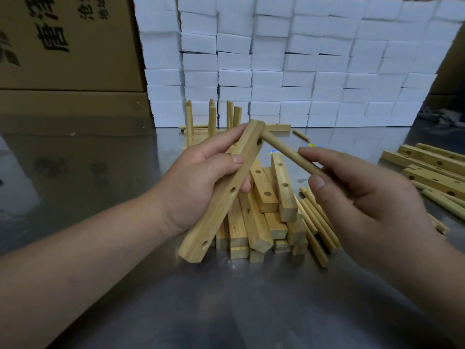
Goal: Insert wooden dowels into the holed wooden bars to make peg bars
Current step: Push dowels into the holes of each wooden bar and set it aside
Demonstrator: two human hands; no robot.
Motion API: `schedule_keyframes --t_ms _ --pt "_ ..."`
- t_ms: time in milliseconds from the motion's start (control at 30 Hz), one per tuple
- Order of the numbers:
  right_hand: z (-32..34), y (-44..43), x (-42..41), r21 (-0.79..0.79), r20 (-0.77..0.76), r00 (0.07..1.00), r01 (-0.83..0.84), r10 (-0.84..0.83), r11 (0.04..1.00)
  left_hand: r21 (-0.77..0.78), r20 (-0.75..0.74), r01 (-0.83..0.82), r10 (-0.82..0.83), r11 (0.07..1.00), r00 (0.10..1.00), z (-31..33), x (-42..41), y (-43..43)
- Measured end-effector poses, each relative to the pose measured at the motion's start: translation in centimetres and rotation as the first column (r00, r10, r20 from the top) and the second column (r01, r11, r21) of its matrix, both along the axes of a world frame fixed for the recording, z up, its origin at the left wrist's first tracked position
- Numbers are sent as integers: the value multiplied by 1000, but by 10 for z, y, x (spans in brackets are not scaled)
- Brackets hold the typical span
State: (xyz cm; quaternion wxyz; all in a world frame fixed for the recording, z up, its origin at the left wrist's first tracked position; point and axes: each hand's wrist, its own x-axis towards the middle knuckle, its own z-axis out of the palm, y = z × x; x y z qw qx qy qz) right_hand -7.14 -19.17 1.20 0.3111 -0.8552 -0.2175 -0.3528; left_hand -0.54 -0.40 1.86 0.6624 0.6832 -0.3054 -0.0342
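Observation:
My left hand (201,182) grips a holed wooden bar (216,210) above the table, tilted with its far end up. My right hand (364,195) pinches a wooden dowel (284,150) between thumb and fingers. The dowel's far tip sits in the hole at the bar's upper end. Three more holes show along the bar's face. Under my hands lies a pile of holed bars (266,197), with loose dowels (317,222) beside it on the right.
Finished peg bars (214,117) with upright dowels stand at the back of the steel table (100,187). More bars and dowels (432,167) lie at the right edge. White foam blocks (302,59) are stacked behind, cardboard boxes (65,46) at the left.

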Motion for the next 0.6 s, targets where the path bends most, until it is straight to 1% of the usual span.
schedule_keyframes --t_ms 133,200,300,467,600 --pt "-1 1 -1 -13 -31 999 -12 11 1000 -13 9 -4 4 1000 1000 -3 1 -1" --pt "-1 2 -1 -49 -27 1000 -4 3 999 -26 14 -9 10 1000 1000 -3 1 -1" --pt "0 2 -1 -52 -24 1000 -3 2 999 -48 10 -13 14 999 1000 -3 1 -2" --pt "1 3 -2 -39 -21 999 32 -33 999 -33 21 -13 14 999 1000 -2 0 0" --pt "1 2 0 -43 16 999 38 -37 998 -17 49 -23 24 1000 999 -1 -2 0"
